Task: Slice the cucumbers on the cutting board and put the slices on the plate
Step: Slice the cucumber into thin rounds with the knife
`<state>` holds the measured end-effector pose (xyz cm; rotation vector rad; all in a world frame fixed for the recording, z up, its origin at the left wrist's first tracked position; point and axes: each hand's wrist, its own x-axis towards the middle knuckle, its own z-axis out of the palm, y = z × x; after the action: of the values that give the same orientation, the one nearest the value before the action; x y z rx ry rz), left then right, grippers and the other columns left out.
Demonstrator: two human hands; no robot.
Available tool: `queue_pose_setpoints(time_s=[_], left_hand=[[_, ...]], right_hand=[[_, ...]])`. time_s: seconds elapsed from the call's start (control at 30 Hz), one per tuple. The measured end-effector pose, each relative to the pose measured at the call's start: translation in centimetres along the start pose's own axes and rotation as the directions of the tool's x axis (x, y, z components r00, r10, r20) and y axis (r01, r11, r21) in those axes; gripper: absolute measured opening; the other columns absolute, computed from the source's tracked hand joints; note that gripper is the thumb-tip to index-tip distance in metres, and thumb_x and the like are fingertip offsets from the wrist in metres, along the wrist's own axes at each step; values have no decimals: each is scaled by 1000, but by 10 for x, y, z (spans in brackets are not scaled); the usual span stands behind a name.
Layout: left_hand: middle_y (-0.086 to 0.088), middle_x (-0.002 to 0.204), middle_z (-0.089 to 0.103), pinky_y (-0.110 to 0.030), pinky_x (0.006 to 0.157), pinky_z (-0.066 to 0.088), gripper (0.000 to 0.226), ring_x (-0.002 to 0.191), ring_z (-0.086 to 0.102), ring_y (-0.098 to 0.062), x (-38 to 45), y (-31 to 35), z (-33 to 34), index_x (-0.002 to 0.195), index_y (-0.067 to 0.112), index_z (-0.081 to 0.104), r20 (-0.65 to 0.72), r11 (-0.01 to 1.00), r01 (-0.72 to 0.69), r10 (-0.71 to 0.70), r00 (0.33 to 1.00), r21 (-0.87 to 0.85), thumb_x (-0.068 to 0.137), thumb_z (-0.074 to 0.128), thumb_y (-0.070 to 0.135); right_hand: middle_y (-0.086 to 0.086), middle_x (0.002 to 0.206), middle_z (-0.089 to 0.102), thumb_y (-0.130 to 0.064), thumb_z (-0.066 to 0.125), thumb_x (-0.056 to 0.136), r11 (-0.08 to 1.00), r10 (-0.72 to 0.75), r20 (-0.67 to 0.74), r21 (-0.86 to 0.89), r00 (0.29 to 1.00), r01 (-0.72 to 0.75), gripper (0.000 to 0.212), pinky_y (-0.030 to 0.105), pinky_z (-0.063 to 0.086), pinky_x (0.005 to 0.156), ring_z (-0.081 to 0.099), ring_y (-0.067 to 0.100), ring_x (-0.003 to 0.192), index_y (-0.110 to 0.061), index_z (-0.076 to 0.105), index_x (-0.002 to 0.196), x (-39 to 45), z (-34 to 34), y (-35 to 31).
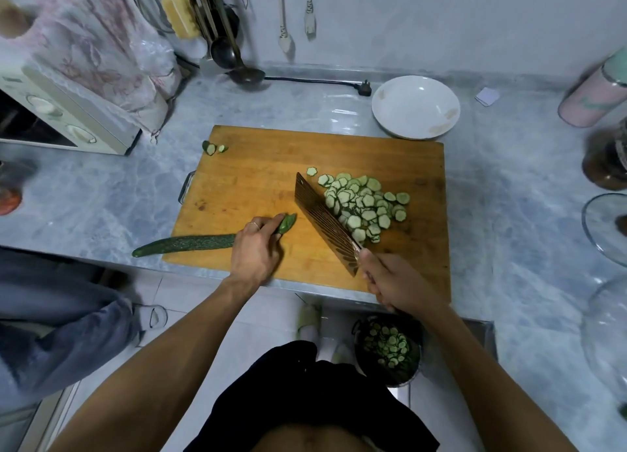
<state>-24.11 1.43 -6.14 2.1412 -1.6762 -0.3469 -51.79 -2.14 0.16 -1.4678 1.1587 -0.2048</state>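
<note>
A wooden cutting board point(271, 166) lies on the grey counter. My left hand point(254, 248) grips a long dark green cucumber point(190, 243) whose tip pokes out past my fingers on the board. My right hand point(393, 282) holds the handle of a cleaver point(322, 221), its blade lying diagonally between the cucumber tip and a heap of cucumber slices point(366, 207). Two cut end pieces point(213, 148) sit near the board's far left corner. The white plate point(415, 107) stands behind the board with nothing on it.
A toaster oven point(61, 119) under a flowered cloth stands at the left. Ladles and utensils point(227, 44) hang at the back. Jars and a glass lid point(607, 227) crowd the right. A bin with cucumber slices point(386, 348) sits on the floor. Another person's legs point(51, 316) are at the left.
</note>
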Motion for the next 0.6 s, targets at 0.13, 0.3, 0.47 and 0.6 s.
queue_pose_setpoints(time_s=[0.13,0.3,0.47,0.6], left_hand=[[-12,111,62,-43,84,52,45,98,59,-35,-2,5,3,133,16,60,-5,999,-26,26,1000,-20,89,50,16],[-11,114,61,-44,88,50,45,99,58,-34,0,13,11,135,19,58,-3,999,-36,36,999,-25,92,54,8],[-13,118,62,-46,90,50,48,102,59,-36,5,17,10,135,19,59,-4,999,-10,10,1000,-35,90,56,4],[-11,116,62,-43,89,49,52,102,59,-35,9,11,3,135,21,60,-20,999,33,-33,999,-15,87,58,3]], right_hand=[[2,54,49,-48,31,104,1000,-17,-51,-17,999,16,53,24,37,40,42,13,41,-13,53,71,1,-16,4],[3,55,53,-53,30,103,997,-31,-149,-78,988,20,59,24,42,43,47,13,43,-12,55,69,15,-38,3],[-2,54,51,-52,31,104,993,-65,-161,-112,985,47,55,28,41,49,46,6,41,-16,52,67,22,-31,-1],[5,59,48,-53,29,104,977,-107,-90,-196,990,88,56,28,36,56,45,14,50,-12,52,74,29,-15,-14]])
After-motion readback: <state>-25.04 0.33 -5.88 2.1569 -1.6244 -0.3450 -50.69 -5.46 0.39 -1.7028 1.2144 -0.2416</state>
